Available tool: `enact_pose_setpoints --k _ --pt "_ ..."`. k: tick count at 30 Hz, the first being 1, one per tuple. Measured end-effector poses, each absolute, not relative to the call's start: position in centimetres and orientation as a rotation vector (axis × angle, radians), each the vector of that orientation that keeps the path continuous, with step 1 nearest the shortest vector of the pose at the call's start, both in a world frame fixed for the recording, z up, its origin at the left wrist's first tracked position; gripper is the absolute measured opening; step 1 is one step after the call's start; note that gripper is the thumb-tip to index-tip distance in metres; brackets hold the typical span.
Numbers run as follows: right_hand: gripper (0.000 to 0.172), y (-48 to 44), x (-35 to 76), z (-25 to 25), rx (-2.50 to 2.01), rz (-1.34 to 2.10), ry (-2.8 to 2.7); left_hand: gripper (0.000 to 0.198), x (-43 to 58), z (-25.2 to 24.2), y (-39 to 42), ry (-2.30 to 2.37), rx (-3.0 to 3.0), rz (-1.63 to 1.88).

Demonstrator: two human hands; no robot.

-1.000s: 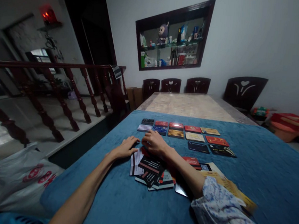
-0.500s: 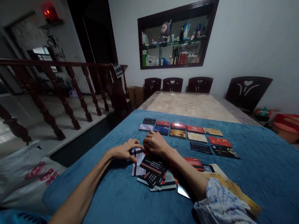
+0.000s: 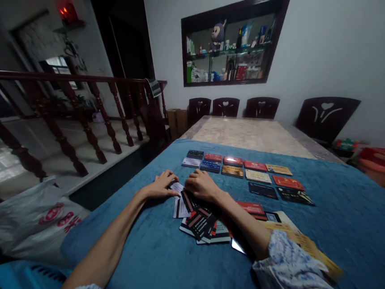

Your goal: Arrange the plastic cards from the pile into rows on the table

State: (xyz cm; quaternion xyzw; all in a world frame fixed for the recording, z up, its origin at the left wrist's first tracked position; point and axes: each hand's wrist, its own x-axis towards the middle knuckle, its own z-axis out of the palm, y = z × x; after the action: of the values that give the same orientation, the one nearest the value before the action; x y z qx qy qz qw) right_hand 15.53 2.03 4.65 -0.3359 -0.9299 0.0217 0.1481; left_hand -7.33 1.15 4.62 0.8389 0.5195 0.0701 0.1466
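Observation:
My left hand (image 3: 162, 184) rests at the left edge of a loose pile of cards, its thumb and forefinger closed about a pale card (image 3: 177, 188). Beside it, my right hand (image 3: 203, 186) is over the back of the pile with bent fingers; its fingertips are partly hidden, and what they hold is unclear. Below the hands lie overlapping cards, among them a black card with printed text (image 3: 202, 225) and a white striped card (image 3: 180, 208). Beyond the hands, several cards are laid out in rows, including a blue card (image 3: 210, 166) and a gold card (image 3: 232, 171).
A blue cloth (image 3: 155, 258) covers the near part of the table. Right of my forearm are a red card (image 3: 250, 208) and yellow cards (image 3: 307, 251). Chairs (image 3: 226, 107) stand behind the table. On the left are a wooden railing (image 3: 83, 78) and a white plastic bag (image 3: 33, 225).
My left hand has drawn slightly left, and a pale card now shows between its thumb and forefinger. The black cards in the pile lie differently. The camera view has shifted a little.

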Motion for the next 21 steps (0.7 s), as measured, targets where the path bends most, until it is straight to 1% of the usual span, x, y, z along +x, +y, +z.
enact_pose_setpoints --k 4,9,14,19,21 --pt "0.024 1.67 15.31 4.61 -0.966 0.122 -2.709 0.039 -7.67 4.17 1.48 1.585 2.426 0.204" --pt "0.016 1.74 15.52 4.67 -0.96 0.133 -2.727 0.037 -7.98 4.1 1.52 1.648 2.445 0.17" --pt "0.018 1.76 15.36 4.75 -0.959 0.118 -2.727 0.034 -7.34 4.07 1.19 1.712 2.434 0.216" --pt "0.02 1.69 14.99 4.46 -1.008 0.082 -2.673 0.031 -7.2 3.76 1.38 1.641 2.443 0.36" --pt "0.022 1.7 14.97 4.3 -1.02 0.087 -2.671 0.031 -7.71 3.94 1.56 1.59 2.426 0.363"
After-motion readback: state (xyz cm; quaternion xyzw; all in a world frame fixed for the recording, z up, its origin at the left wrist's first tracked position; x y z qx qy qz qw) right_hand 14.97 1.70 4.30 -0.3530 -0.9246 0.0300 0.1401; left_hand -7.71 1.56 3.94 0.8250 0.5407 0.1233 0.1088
